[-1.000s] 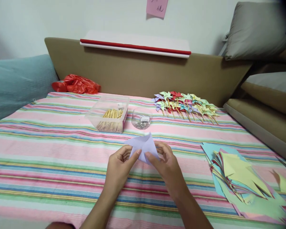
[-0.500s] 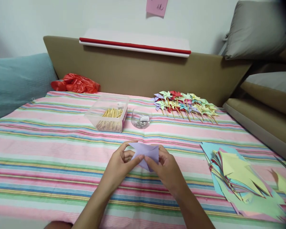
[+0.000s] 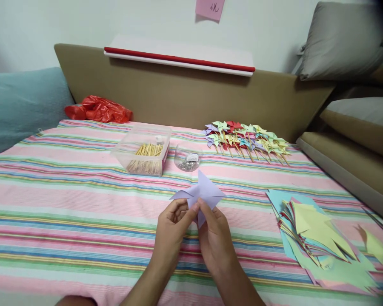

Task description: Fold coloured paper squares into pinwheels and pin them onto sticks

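Purple paper pinwheel (image 3: 208,187), held above the striped cloth (image 3: 83,238), in front of the wearer. The left hand (image 3: 171,225) and right hand (image 3: 216,238) both pinch it narrowly, thumbs and fingers close together near its lower centre. Compared with half a second ago, its points now spread outward as a star, suggesting that the folding is well advanced. Beyond it, a clear plastic box (image 3: 124,148) contains wooden sticks (image 3: 149,149); beside this, a clear bowl (image 3: 179,155) contains small metallic pieces (image 3: 187,165), too small to identify.
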A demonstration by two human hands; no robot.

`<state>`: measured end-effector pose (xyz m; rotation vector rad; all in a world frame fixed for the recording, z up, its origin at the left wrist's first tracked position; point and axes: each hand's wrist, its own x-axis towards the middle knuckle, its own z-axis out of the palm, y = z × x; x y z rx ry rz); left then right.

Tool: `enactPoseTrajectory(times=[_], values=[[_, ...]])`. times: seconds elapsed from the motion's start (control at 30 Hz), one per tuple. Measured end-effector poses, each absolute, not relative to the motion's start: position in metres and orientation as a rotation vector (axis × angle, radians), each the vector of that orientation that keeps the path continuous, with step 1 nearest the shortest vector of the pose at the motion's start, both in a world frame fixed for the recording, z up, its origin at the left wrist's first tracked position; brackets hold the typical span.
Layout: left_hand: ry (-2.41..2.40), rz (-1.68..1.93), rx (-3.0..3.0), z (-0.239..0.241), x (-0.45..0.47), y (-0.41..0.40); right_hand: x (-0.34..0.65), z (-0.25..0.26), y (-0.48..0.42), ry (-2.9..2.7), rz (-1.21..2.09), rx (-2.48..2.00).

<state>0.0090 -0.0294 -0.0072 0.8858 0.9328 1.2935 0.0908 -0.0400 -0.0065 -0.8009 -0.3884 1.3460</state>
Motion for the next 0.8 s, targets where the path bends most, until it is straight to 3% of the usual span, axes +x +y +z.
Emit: enactPoseTrajectory(times=[0.5, 0.6, 0.8], values=[[0.955, 1.337, 0.686, -0.008, -0.003, -0.022, 0.087, -0.015, -0.042, -0.586, 1.29, -0.974], [0.933, 1.39, 0.538, -0.005, -0.01, -0.015, 0.092, -0.018, -0.045, -0.776, 1.049, -1.143], [0.934, 1.44, 0.445, -0.006, -0.021, -0.008, 0.102, -0.017, -0.048, -1.514, 0.211, -1.257]])
